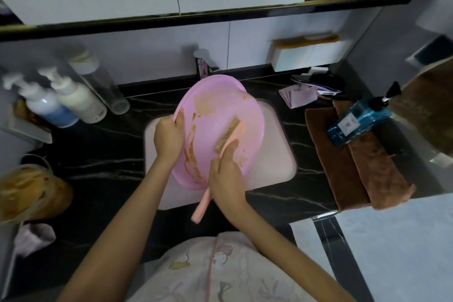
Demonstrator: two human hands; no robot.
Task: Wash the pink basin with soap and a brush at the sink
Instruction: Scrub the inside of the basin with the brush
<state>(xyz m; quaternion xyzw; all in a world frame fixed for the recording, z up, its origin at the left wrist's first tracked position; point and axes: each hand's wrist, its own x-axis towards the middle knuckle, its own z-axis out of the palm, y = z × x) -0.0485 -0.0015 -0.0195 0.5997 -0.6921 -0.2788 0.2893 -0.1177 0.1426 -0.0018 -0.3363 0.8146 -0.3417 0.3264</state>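
Dark marble-look counter (103, 169) around a pale sink (282, 154), tap (203, 61) at the back, pump bottles (61, 103) off to one side. So this looks like mid-scrub: the pink basin (220, 115) is tilted up over the sink, the left hand (169, 136) gripping its near rim, the right hand (226, 176) wrapped round the pink brush (228, 135) with the bristles down on the inside. Brown gunk still streaks the basin's left wall and upper part, so probably next she needs to drag the brush across to those streaks while keeping the rim steady, then rinse.
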